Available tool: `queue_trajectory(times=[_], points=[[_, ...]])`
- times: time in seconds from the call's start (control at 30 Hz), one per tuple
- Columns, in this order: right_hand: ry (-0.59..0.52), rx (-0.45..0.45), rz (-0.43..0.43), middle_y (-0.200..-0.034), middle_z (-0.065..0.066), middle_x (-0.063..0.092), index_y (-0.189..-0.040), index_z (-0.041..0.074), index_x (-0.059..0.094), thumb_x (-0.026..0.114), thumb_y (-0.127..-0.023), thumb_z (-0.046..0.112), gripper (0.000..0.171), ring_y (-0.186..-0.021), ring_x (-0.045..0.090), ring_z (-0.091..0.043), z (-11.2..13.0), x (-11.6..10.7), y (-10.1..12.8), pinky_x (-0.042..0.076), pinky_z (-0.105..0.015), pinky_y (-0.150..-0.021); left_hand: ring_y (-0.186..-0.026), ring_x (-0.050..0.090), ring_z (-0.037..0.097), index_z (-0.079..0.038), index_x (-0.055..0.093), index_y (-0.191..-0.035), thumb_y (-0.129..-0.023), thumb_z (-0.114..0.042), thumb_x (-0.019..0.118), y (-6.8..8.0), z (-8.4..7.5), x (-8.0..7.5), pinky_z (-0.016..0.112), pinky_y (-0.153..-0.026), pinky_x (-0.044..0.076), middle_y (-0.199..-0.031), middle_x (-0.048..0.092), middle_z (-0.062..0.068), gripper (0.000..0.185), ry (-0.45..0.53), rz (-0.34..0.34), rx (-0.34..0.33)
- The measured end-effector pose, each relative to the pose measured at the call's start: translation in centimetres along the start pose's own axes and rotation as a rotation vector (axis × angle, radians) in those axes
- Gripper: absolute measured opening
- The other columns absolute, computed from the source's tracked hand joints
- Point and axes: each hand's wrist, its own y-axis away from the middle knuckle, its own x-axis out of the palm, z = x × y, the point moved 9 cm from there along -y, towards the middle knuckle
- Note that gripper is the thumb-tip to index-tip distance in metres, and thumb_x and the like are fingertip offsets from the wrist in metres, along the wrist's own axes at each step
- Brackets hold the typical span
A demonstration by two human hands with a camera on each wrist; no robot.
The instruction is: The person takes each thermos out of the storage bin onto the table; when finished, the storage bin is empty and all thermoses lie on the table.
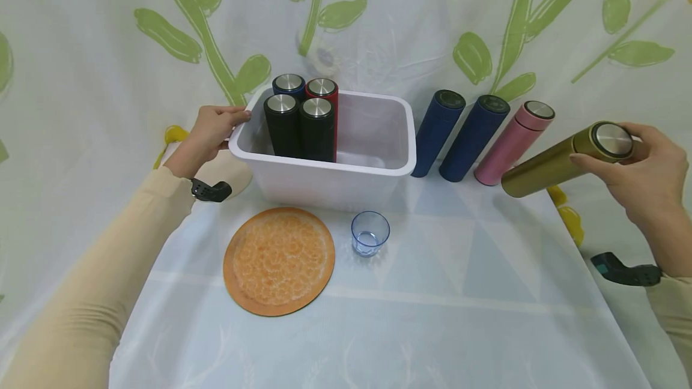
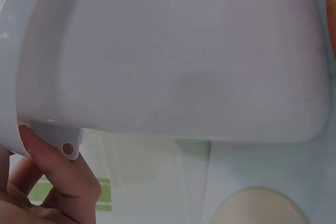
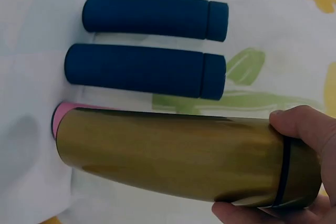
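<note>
My right hand [image 1: 640, 173] grips a gold flask [image 1: 562, 159] by its cap end, tilted and lifted above the table at the right; in the right wrist view the gold flask [image 3: 173, 156] fills the lower frame with my fingers [image 3: 304, 127] round it. My left hand [image 1: 213, 131] holds the left rim of a white tub [image 1: 373, 167], and its fingers [image 2: 63, 171] curl under the tub's lip [image 2: 13, 93]. Several flasks [image 1: 303, 116] stand upright in the tub's left part.
Two navy flasks [image 1: 439, 131] [image 1: 474, 137] and a pink flask [image 1: 513, 141] stand in a row right of the tub. An orange plate [image 1: 278, 260] and a small clear cup [image 1: 370, 233] sit in front of it. A leaf-print cloth backs the table.
</note>
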Motion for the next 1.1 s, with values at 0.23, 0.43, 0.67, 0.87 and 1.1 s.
queue_trajectory(times=[0.23, 0.43, 0.67, 0.87, 1.1], points=[[0.062, 0.009, 0.002, -0.080, 0.030, 0.048, -0.139, 0.014, 0.053, 0.084, -0.081, 0.023, 0.065, -0.068, 0.048, 0.010, -1.5, 0.2, -1.1, 0.038, -0.005, -0.056, -0.118, 0.054, 0.025, -0.012, 0.045, -0.151, -0.101, -0.034, 0.059, -0.2, 0.1, -0.1, 0.020, -0.068, 0.056, -0.149, 0.044, 0.018, 0.057, 0.003, -0.008, -0.009], [0.066, 0.070, 0.037, -0.084, 0.029, 0.048, -0.141, 0.012, 0.049, 0.082, -0.083, 0.030, 0.069, -0.067, 0.048, 0.013, -3.0, 0.9, -2.3, 0.039, -0.005, -0.056, -0.120, 0.053, 0.027, -0.011, 0.044, -0.151, -0.102, -0.034, 0.058, 0.0, 0.0, 0.0, 0.020, -0.068, 0.055, -0.149, 0.043, 0.018, 0.056, 0.005, -0.004, -0.010], [0.115, 0.162, 0.080, -0.106, 0.009, 0.047, -0.152, 0.003, 0.035, 0.075, -0.087, 0.038, 0.084, -0.067, 0.046, 0.014, -4.4, 1.9, -3.6, 0.040, -0.006, -0.057, -0.120, 0.053, 0.026, -0.011, 0.045, -0.151, -0.102, -0.033, 0.057, 0.0, 0.0, 0.0, 0.019, -0.068, 0.055, -0.150, 0.044, 0.018, 0.056, 0.012, -0.004, -0.012], [0.158, 0.185, 0.083, -0.118, -0.006, 0.048, -0.153, -0.002, 0.031, 0.073, -0.087, 0.043, 0.090, -0.073, 0.043, 0.007, -5.1, 2.7, -4.8, 0.038, -0.009, -0.057, -0.120, 0.053, 0.026, -0.011, 0.045, -0.151, -0.102, -0.033, 0.058, 0.0, 0.0, 0.0, 0.020, -0.069, 0.055, -0.150, 0.044, 0.018, 0.055, 0.010, -0.008, -0.011], [0.186, 0.185, 0.079, -0.131, -0.010, 0.045, -0.151, -0.003, 0.034, 0.073, -0.086, 0.046, 0.091, -0.083, 0.040, 0.004, -6.0, 3.9, -6.0, 0.038, -0.015, -0.065, -0.120, 0.053, 0.025, -0.011, 0.044, -0.151, -0.102, -0.031, 0.057, 0.1, -0.1, 0.0, 0.020, -0.069, 0.055, -0.151, 0.043, 0.018, 0.055, 0.009, -0.005, -0.006]])
